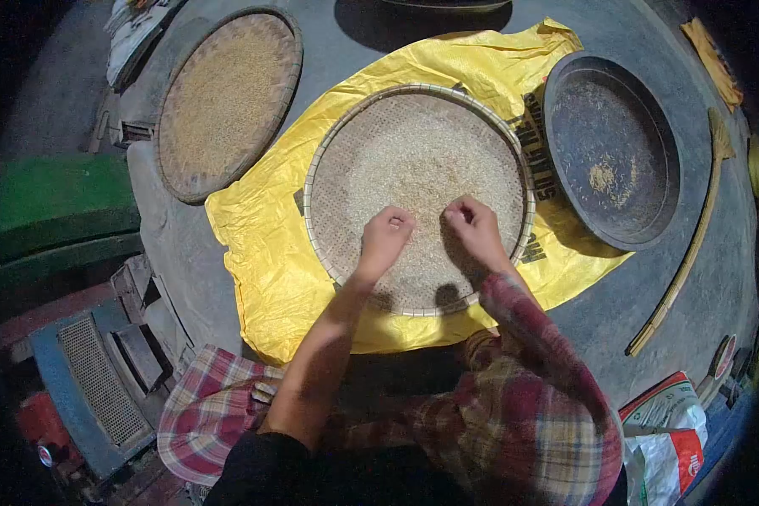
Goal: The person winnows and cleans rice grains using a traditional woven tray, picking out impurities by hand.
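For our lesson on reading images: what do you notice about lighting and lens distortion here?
Head view: fisheye lens bends the scene and leaves black corners; light falls brightest on the yellow sheet and woven tray; both hands, left and right, cast shadows onto the grain.

You have a single view, from the camera on your head, looking almost straight down at the ground in front of you. It sits close: your forearms run up from six o'clock and your left hand (385,236) and right hand (474,228) meet just below the centre of the frame. The woven tray (333,143) fills the middle. The lens is a wide fisheye, so the edges bend and darken; a second tray (228,101) lies at ten o'clock and a dark pan (611,148) at two o'clock.
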A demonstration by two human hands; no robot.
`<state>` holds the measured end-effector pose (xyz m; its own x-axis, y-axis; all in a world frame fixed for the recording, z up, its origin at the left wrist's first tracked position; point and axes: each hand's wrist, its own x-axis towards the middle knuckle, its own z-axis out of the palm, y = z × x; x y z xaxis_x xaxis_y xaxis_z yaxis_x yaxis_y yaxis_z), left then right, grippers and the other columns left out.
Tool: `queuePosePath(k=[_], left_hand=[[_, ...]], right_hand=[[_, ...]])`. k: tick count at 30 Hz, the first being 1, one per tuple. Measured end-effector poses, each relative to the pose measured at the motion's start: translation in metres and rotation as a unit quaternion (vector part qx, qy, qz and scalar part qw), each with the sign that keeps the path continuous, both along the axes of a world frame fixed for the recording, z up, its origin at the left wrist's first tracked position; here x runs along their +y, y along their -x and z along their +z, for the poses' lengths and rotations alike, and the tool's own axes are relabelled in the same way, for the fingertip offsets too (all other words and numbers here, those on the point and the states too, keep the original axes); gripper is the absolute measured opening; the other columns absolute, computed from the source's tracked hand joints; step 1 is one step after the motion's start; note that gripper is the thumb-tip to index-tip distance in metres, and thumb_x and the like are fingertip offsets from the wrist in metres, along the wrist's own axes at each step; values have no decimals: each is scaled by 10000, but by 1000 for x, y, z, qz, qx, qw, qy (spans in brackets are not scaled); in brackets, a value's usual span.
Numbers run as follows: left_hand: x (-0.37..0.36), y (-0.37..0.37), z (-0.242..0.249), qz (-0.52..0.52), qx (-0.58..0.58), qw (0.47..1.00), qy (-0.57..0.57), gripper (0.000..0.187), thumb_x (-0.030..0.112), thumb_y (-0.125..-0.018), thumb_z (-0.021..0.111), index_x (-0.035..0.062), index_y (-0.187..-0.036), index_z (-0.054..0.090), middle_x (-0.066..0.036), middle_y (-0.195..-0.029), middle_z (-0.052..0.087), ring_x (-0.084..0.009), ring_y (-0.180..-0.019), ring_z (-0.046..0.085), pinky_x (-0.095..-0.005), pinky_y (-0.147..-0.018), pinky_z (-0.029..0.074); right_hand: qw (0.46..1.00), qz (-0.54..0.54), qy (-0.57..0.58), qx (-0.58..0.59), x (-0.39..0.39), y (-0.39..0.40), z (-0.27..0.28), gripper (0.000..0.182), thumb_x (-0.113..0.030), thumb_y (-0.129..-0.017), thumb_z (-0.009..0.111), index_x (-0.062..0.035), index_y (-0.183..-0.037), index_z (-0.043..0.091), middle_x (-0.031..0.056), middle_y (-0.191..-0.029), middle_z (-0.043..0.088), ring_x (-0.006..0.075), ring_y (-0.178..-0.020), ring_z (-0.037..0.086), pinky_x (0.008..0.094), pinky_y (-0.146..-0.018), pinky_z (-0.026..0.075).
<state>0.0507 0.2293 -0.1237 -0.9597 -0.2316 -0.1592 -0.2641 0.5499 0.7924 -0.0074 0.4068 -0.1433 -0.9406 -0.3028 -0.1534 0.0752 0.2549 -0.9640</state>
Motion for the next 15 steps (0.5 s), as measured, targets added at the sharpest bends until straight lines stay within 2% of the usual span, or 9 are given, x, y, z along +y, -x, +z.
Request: queuePosePath(k=[1,2,3,5,6,8,11,13,15], left_hand=[[-8,0,-3,65,-73,970,-222,124,135,-807,595,23,-861,594,-89,-710,595,-182,-636,572,-315,-606,463],[-13,0,-7,126,-143,882,-431,133,142,-802,596,27,-871,592,-108,-701,596,-206,-615,574,-338,-604,464],[-17,-2,-11,125,-143,882,-432,133,142,-802,596,27,-871,592,-108,-701,596,-206,-615,574,-338,-604,464],[-19,-3,-9,120,-131,917,-357,152,149,-803,596,27,-892,599,-85,-710,606,-175,-647,582,-316,-615,468],[-16,-4,-10,121,-130,917,-357,152,149,-803,596,27,-892,599,-85,-710,606,-175,-647,582,-316,-615,468],[-5,-4,-7,52,-44,997,-41,171,151,-795,607,26,-912,602,-88,-720,615,-173,-664,591,-301,-624,468],[-1,-2,-11,-32,-24,998,45,166,143,-795,607,25,-912,600,-88,-718,613,-172,-659,586,-297,-620,465],[-2,-2,-11,-7,-17,1000,-3,149,135,-796,602,26,-898,604,-87,-717,613,-173,-657,586,-301,-618,467],[-5,-2,-11,17,-12,998,-54,133,127,-796,598,27,-883,607,-86,-717,613,-173,-656,586,-304,-616,468]], right_hand=[[1000,-1,0,0,2,2,1,75,-67,-769,583,-6,-811,576,110,-674,564,198,-606,550,331,-592,450],[983,-13,110,-147,4,4,4,86,-76,-767,583,-5,-815,576,98,-671,562,172,-621,550,316,-598,449],[932,-24,217,-288,6,7,6,97,-84,-765,583,-4,-820,577,87,-669,560,145,-636,551,301,-605,448],[975,21,148,-164,1,8,1,103,-88,-783,586,-11,-850,590,22,-738,577,97,-634,530,244,-580,421],[994,46,73,-65,-4,4,-1,97,-82,-779,586,-19,-852,595,37,-719,569,124,-631,537,266,-582,427],[990,105,-37,90,-14,3,16,109,-78,-762,606,-33,-861,606,104,-720,572,213,-647,559,317,-618,447],[965,141,-134,178,-22,1,6,130,-85,-728,629,-36,-846,605,143,-756,587,293,-690,567,362,-657,460],[971,133,-116,163,-16,2,7,116,-91,-757,612,-24,-851,601,153,-764,588,278,-715,572,367,-682,456],[999,38,-18,-18,-7,3,11,109,-99,-781,596,-10,-844,591,127,-748,588,231,-730,570,347,-689,449]])
